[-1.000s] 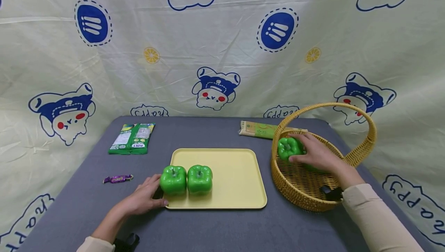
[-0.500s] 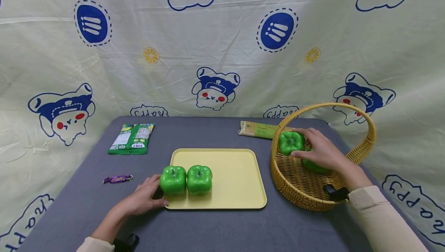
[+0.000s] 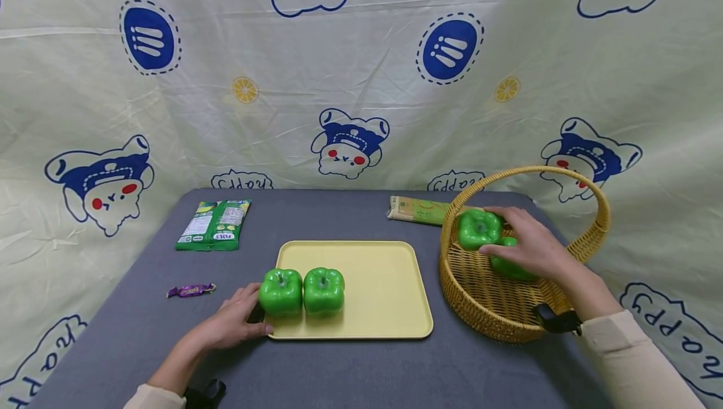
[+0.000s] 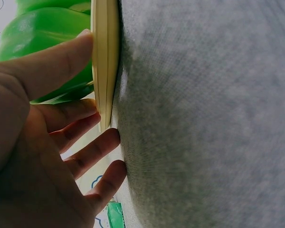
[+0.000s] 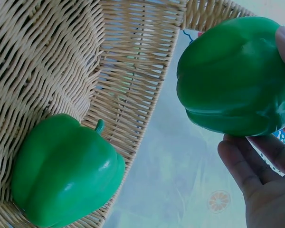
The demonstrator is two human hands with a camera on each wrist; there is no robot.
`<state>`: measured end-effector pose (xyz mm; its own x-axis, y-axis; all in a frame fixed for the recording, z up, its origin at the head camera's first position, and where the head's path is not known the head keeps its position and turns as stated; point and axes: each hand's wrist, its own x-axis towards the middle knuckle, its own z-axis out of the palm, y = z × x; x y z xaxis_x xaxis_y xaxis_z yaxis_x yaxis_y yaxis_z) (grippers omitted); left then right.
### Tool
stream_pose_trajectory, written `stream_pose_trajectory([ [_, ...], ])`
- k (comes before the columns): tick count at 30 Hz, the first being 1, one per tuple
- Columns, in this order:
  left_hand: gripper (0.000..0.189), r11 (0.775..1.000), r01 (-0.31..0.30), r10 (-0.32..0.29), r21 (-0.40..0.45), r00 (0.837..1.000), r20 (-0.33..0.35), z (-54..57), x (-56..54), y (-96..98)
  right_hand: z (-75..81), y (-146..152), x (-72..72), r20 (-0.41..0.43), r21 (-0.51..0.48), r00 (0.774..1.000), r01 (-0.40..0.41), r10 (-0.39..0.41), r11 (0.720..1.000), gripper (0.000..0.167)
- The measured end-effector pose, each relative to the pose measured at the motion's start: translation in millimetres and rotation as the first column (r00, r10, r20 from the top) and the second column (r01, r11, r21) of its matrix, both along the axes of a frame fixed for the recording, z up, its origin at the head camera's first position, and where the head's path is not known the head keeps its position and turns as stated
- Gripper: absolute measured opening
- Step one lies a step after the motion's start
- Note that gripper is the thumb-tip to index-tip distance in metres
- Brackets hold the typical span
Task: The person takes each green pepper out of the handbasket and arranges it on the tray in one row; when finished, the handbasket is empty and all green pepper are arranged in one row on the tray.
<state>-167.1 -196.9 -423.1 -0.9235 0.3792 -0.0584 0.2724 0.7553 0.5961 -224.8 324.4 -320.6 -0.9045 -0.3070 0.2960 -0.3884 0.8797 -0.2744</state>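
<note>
My right hand (image 3: 531, 243) holds a green bell pepper (image 3: 479, 229) between thumb and fingers, at the far side of the wicker basket (image 3: 486, 318). In the right wrist view this bell pepper (image 5: 232, 78) is raised clear of the weave. A second bell pepper (image 5: 69, 173) lies inside the basket, partly behind my hand in the head view. My left hand (image 3: 234, 321) rests at the left edge of the yellow tray (image 3: 378, 290), thumb and fingertips touching its rim (image 4: 104, 61). Two more bell peppers, left (image 3: 281, 292) and right (image 3: 324, 291), stand side by side on the tray.
A green snack bag (image 3: 214, 226) lies at the back left of the grey table (image 3: 339, 371), with a purple wrapped candy (image 3: 191, 290) nearer. A long green packet (image 3: 420, 210) lies behind the basket. The basket's handle (image 3: 531, 170) arches over my right hand.
My right hand has lifted the bell pepper and moved it slightly right, uncovering more of the one in the basket. My left hand and the tray have stayed still.
</note>
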Motion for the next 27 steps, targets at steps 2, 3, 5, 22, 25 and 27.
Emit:
stream_pose_trajectory([
  [2,0.072,1.000,-0.001,0.001,0.000,1.000,0.001,0.3,0.1,0.0,1.1,-0.3,3.0,-0.014,0.003,1.000,-0.016,0.016,1.000,0.076],
  [3,0.073,1.000,0.001,-0.001,0.000,1.000,0.000,0.7,0.3,0.0,1.3,-0.9,4.2,-0.024,0.000,1.000,-0.019,0.019,1.000,0.076],
  [5,0.073,1.000,0.003,-0.003,-0.001,1.000,0.000,0.9,0.6,-0.1,1.5,-1.9,7.0,-0.048,0.000,0.998,-0.033,0.032,0.999,0.077],
  [22,0.073,1.000,0.009,-0.009,-0.004,1.000,-0.014,1.4,0.6,-0.3,0.7,-14.9,40.7,-0.143,0.009,0.986,-0.080,0.080,0.997,0.077],
  [25,0.072,1.000,0.008,-0.008,-0.003,1.000,-0.013,1.5,0.9,-0.1,-1.5,-19.5,44.3,-0.152,0.017,0.985,-0.086,0.088,0.996,0.077],
  [27,0.072,1.000,0.009,-0.009,-0.001,1.000,-0.013,1.5,1.1,0.2,-3.4,-22.9,46.3,-0.157,0.017,0.983,-0.098,0.099,0.995,0.077],
])
